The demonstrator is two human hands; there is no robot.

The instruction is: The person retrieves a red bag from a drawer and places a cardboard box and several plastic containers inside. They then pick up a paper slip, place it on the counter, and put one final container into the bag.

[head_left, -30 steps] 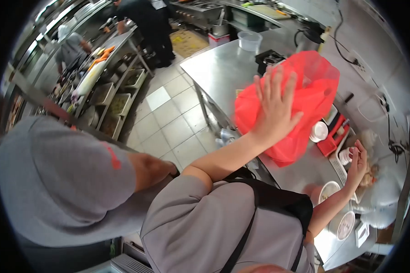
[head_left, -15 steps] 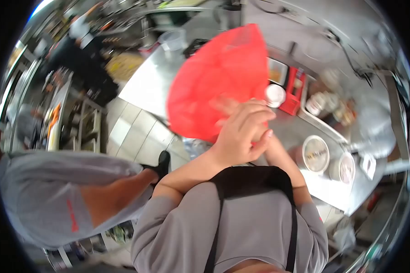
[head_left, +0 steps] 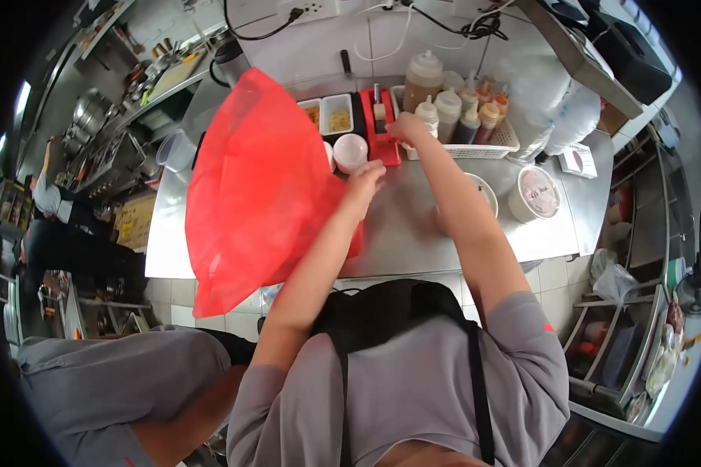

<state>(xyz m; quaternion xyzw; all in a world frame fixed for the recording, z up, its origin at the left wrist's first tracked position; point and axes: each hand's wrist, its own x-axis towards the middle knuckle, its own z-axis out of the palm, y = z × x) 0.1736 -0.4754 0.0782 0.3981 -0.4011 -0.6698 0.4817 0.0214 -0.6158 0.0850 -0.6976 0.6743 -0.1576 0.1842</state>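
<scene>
A large red bag (head_left: 249, 187) stands puffed up on the steel table, behind and left of my left forearm. My left hand (head_left: 364, 185) is just right of the bag, beside a white cup (head_left: 350, 152); its fingers are slightly apart with nothing visible between them. Farther out, my right hand (head_left: 407, 129) reaches to the right side of a red dispenser (head_left: 382, 144), fingers drawn together. What its fingertips pinch is too small to make out. Squeeze bottles (head_left: 447, 111) stand just right of that hand.
A white basket (head_left: 475, 150) holds several bottles. Two lidded tubs, one at the right (head_left: 538, 193), stand on the steel table (head_left: 405, 233). Food trays (head_left: 337, 114) lie behind the cups. Beside me on the left is a co-worker (head_left: 125, 381); others are farther off.
My hands, together before, have separated; my right hand has moved to the red dispenser. The view has turned, and the red bag appears farther left and lower.
</scene>
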